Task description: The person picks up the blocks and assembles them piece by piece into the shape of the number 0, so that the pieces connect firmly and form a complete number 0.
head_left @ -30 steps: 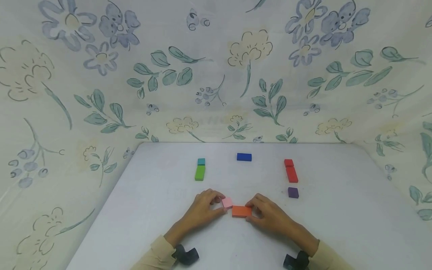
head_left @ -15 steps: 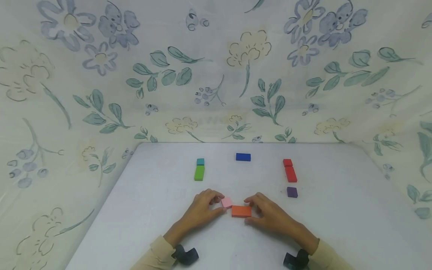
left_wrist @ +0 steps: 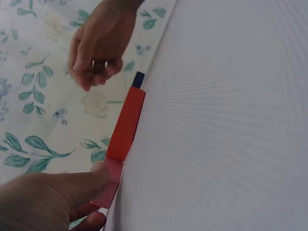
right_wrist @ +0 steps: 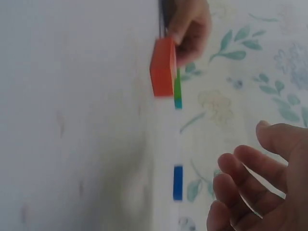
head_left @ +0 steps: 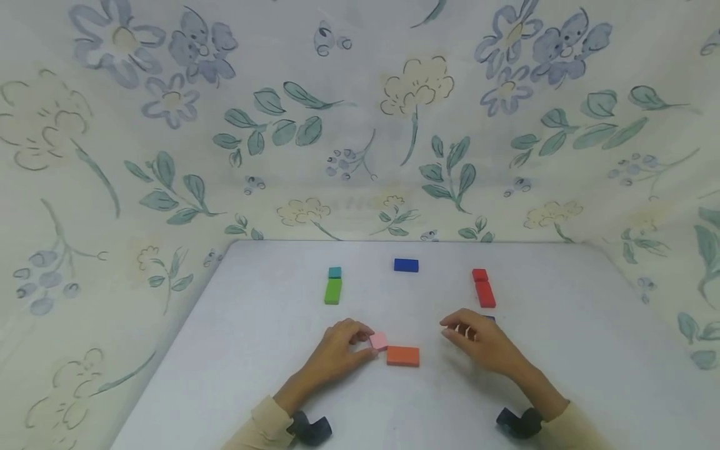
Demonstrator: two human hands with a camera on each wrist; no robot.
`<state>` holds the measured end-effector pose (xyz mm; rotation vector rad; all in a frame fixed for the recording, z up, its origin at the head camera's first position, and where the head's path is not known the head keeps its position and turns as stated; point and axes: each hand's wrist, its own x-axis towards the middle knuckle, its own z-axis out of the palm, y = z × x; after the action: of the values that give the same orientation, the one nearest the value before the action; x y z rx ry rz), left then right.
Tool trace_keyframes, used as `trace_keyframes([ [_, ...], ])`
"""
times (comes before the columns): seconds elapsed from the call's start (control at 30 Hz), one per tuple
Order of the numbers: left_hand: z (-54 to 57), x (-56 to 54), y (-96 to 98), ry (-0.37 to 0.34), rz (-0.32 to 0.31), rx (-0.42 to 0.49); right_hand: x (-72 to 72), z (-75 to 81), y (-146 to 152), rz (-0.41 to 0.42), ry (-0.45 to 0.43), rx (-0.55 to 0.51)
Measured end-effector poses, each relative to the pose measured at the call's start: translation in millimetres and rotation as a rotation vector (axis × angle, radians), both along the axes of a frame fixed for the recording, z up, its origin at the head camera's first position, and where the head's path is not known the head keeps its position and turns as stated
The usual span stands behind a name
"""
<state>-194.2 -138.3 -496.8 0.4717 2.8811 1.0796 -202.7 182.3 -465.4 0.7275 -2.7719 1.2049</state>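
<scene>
My left hand [head_left: 340, 351] pinches a small pink block [head_left: 379, 341] between thumb and fingers on the white table. Right beside the pink block, its corner near it, lies an orange rectangular block [head_left: 402, 356]. The left wrist view shows the thumb on the pink block [left_wrist: 111, 183], with the orange block [left_wrist: 127, 124] just past it. My right hand [head_left: 486, 342] is raised over the table to the right of the orange block, fingers loosely bent and holding nothing. It hides most of a purple block [head_left: 489, 319] behind it.
Farther back lie a green block [head_left: 333, 292] with a teal block [head_left: 335, 272] at its end, a blue block [head_left: 406, 265], and two red blocks [head_left: 485, 294] end to end at the right. A floral cloth [head_left: 360, 125] hangs behind the white table [head_left: 270, 275].
My right hand has let go of the orange block and moved right and up, now covering most of the purple block. The left hand stays at the pink block.
</scene>
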Motion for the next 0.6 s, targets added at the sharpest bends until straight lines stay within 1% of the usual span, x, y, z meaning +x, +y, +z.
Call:
trace_keyframes([
  [0.07, 1.5, -0.1, 0.4, 0.005, 0.000, -0.001, -1.7, 0.8, 13, -0.044, 0.034, -0.001],
  [0.17, 3.4, 0.3, 0.7, 0.012, -0.002, -0.003, -4.7, -2.1, 36, -0.115, 0.084, 0.004],
  [0.3, 5.5, 0.7, -0.1, 0.019, 0.004, -0.001, -10.5, -6.7, 60, -0.228, 0.117, 0.029],
  [0.37, 5.5, 0.4, -0.1, 0.026, 0.005, 0.004, -14.0, -8.8, 69, -0.277, 0.098, 0.052],
  [0.43, 4.8, -0.2, 0.4, 0.032, 0.004, 0.004, -16.7, -10.8, 75, -0.302, 0.060, 0.068],
  [0.5, 3.3, -0.8, 1.1, 0.028, 0.003, 0.001, -18.2, -13.3, 78, -0.306, 0.008, 0.080],
  [0.6, 1.5, -1.6, 2.2, 0.013, 0.007, -0.006, -18.9, -16.4, 81, -0.292, -0.062, 0.085],
])
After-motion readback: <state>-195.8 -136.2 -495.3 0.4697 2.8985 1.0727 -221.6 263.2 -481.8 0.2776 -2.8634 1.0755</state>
